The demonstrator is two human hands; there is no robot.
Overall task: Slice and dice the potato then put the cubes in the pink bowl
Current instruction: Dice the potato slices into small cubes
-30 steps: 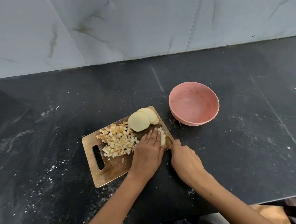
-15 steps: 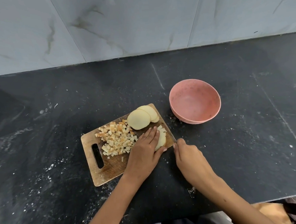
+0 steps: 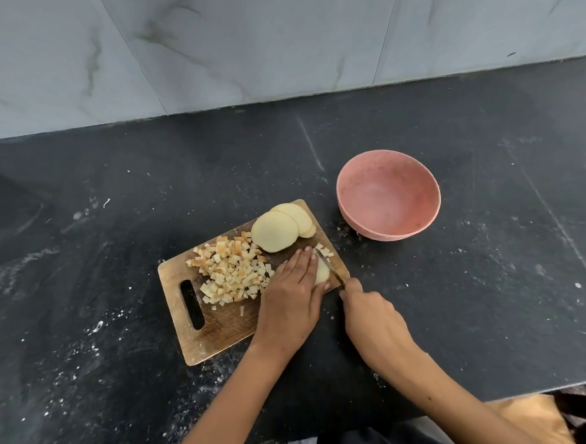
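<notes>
The person is partway through dicing: the left hand (image 3: 290,292) lies flat, fingers straight and together, pressing down on a pale stack of potato slices (image 3: 321,272) at the right end of the wooden cutting board (image 3: 219,332). The right hand (image 3: 371,315) is curled round the handle of a knife (image 3: 330,270), whose thin blade runs from about five o'clock up toward eleven o'clock, right alongside the left fingertips and resting against the exposed edge of that stack. That is the relation the next cut turns on, as I judge it: the piece lies between the two hands, just to the three o'clock side of the left hand and at eleven o'clock from the right fist, with its long axis running roughly along the blade, so the left fingers are very near the edge. A few freshly cut bits (image 3: 324,250) sit past the blade tip. A heap of finished cubes (image 3: 231,270) covers the middle of the board, and uncut round slices (image 3: 278,231) overlap at its twelve o'clock corner. The pink bowl (image 3: 387,195) stands on the dark counter (image 3: 494,278) at about two o'clock from the board, apart from it, nearer the right hand, and has no cubes in it. I can read no brand, label or writing anywhere.
</notes>
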